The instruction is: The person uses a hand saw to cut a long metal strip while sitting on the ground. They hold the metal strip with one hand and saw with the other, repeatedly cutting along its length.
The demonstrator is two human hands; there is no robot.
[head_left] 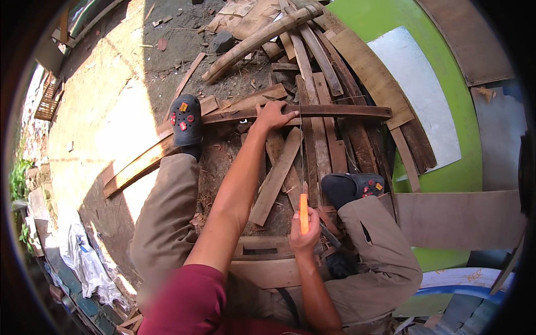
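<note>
My right hand is closed round the orange handle of a hand saw. Seen edge-on, its thin blade runs away from me and meets a dark wooden batten lying crosswise. Just left of the blade, my left hand grips the batten from above, its thumb pointing toward the saw. Beside the left end of the batten is my left foot in a dark clog; whether it presses on the wood I cannot tell. My other clog rests to the right, nearer me.
Loose planks lie under and around the batten. A thick round pole slants across the far pile. Green and white panels stand at the right. Grey stone sits on the ground, and crumpled white sheeting lies at the left.
</note>
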